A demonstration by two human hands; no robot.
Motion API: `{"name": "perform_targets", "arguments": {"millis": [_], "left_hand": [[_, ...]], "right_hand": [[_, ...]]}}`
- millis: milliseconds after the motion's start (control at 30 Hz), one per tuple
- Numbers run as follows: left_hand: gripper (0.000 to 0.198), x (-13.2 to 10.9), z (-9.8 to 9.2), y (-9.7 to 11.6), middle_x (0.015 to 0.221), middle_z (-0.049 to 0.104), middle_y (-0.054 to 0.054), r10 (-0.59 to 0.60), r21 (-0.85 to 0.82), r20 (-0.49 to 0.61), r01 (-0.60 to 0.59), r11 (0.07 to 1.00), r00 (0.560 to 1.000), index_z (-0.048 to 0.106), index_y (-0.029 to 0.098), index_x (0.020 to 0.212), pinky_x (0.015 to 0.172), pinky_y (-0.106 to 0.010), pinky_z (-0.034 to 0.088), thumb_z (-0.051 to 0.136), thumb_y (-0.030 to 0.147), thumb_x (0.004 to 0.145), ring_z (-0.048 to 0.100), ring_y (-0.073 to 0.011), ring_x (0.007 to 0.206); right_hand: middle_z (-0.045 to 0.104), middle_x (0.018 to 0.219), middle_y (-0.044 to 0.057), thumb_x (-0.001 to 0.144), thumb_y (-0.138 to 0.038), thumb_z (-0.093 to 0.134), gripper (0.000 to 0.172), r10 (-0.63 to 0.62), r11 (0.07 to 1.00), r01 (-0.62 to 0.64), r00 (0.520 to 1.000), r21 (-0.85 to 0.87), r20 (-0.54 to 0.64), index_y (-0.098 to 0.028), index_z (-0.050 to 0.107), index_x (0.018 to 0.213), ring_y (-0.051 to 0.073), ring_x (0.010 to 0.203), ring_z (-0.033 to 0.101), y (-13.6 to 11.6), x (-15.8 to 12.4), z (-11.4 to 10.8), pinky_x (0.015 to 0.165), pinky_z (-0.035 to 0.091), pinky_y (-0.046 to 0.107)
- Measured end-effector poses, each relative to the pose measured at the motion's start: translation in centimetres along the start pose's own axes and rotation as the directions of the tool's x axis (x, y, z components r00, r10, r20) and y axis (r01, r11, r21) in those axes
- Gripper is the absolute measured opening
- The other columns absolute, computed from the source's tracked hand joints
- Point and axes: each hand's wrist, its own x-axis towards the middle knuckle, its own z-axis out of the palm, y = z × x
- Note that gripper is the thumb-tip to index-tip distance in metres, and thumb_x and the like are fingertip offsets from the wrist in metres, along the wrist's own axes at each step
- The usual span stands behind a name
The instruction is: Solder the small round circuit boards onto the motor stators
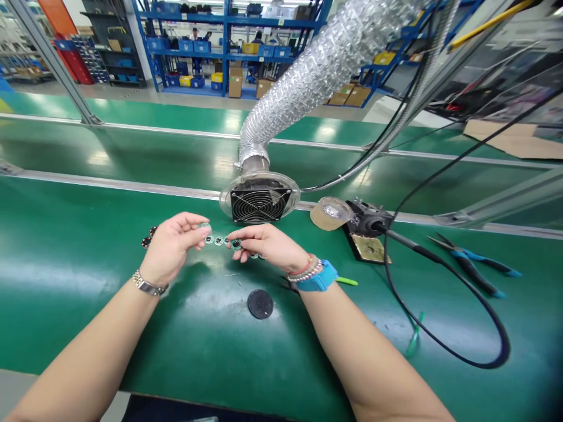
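Observation:
A strip of small round green circuit boards [219, 241] with dark parts at their centres spans the gap between my hands, held above the bench. My left hand [172, 247] pinches one end between thumb and fingers. Closed around the other end is my right hand [275, 247], with a board showing at its fingertips and more of the strip partly hidden under the fingers. Several dark round pieces [146, 241] lie just behind my left hand. Below the hands, a black disc [260, 304] rests on the green bench top, near a thin pale pin-like piece [232, 275].
An extractor fan [260, 205] with a silver duct [303, 76] stands ahead. To the right are a tape roll [331, 213], a soldering iron stand [368, 220] with a looping black cable [444, 355], and blue-handled pliers [470, 266]. A green-handled tool [347, 281] lies partly behind my right wrist.

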Motion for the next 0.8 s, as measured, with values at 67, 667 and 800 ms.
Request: {"name": "perform_targets", "arguments": {"millis": [67,667,800], "left_hand": [[0.02,0.5,-0.6,0.1,0.054,0.055,0.004,0.019,-0.029,-0.038,-0.02,0.999,0.999,0.06,0.012,0.078,0.047,-0.015,0.04,0.071,0.016,0.062,0.049,-0.0051,0.048],[0.022,0.2,-0.2,-0.1,0.057,0.054,0.005,-0.088,-0.005,0.065,0.088,0.996,0.994,0.058,0.014,0.083,0.049,-0.016,0.04,0.07,0.019,0.065,0.049,-0.0048,0.05],[0.022,0.1,-0.2,-0.1,0.057,0.054,0.004,-0.093,-0.01,0.077,0.094,0.996,0.993,0.058,0.014,0.083,0.05,-0.016,0.04,0.069,0.02,0.066,0.049,-0.0053,0.05]], "right_hand": [[0.068,0.068,0.004,0.072,-0.009,0.05,0.033,-0.038,0.996,0.033,0.998,0.087,0.057,-0.01,0.061,0.103,0.009,0.059,0.061,-0.5,-0.6,0.0,0.062,0.048,0.022],[0.069,0.074,0.006,0.072,-0.019,0.06,0.032,-0.123,0.972,0.087,0.98,0.22,0.157,-0.011,0.061,0.103,0.014,0.068,0.066,-2.0,-2.2,1.2,0.068,0.05,0.029],[0.068,0.073,0.005,0.072,-0.023,0.063,0.035,-0.101,0.966,0.055,0.98,0.254,0.17,-0.012,0.06,0.105,0.015,0.067,0.066,-1.8,-2.1,1.1,0.067,0.05,0.029]]}}
